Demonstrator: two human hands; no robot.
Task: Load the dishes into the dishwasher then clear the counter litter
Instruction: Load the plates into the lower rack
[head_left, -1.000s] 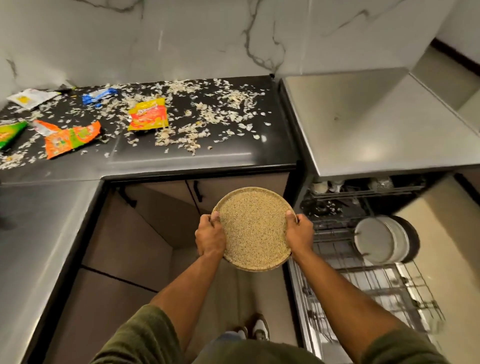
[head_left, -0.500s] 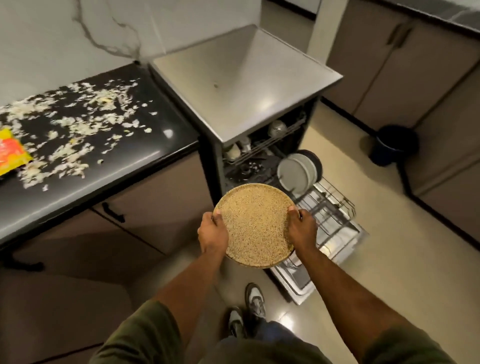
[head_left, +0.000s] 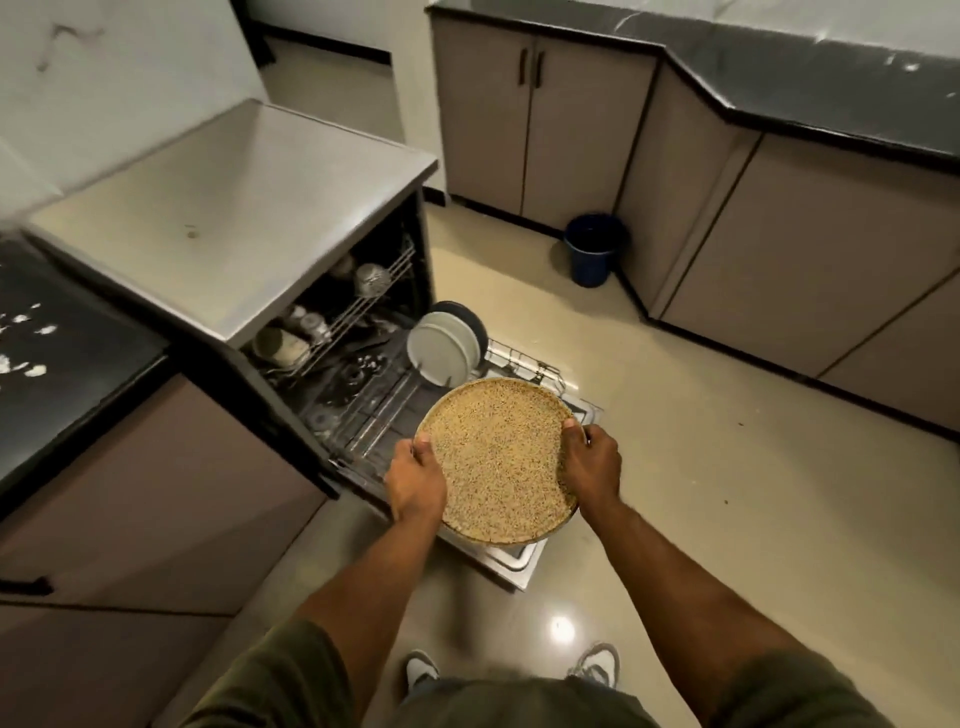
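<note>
The kitchen has a glossy beige tiled floor (head_left: 727, 493), grey-brown base cabinets (head_left: 545, 124) along the far and right walls, and an open dishwasher (head_left: 234, 208) with a steel top at left centre. Its lower wire rack (head_left: 374, 415) is pulled out over the lowered door.

Change since one second ago: the view has swung right, away from the black counter (head_left: 62, 374) strewn with pale litter flakes (head_left: 26, 358), of which only a corner remains at the left edge. The wrappers on it are out of view. The round speckled tan plate (head_left: 496, 457) was in front of the corner cabinets; it is now above the near right part of the lower rack, face up toward the camera. Judgement: the carry is nearly done and the loading step is next.

Hand state: the left hand (head_left: 415, 483) grips the plate's left rim and the right hand (head_left: 592, 465) grips its right rim. Each thumb lies on the face; the other fingers curl behind, mostly hidden.

Surroundings: white round plates (head_left: 441, 353) with one dark plate (head_left: 470, 317) behind them stand upright at the far end of the rack. The upper rack (head_left: 332, 322) holds cups and a steel vessel. A dark blue bucket (head_left: 592, 249) stands on the floor at the far cabinets, well apart.

Obstructions: the standing plates occupy the far slots, so the tan plate probably needs a nearer slot and must be turned on edge. The lowered door is just ahead of the white shoes (head_left: 421, 670).
</note>
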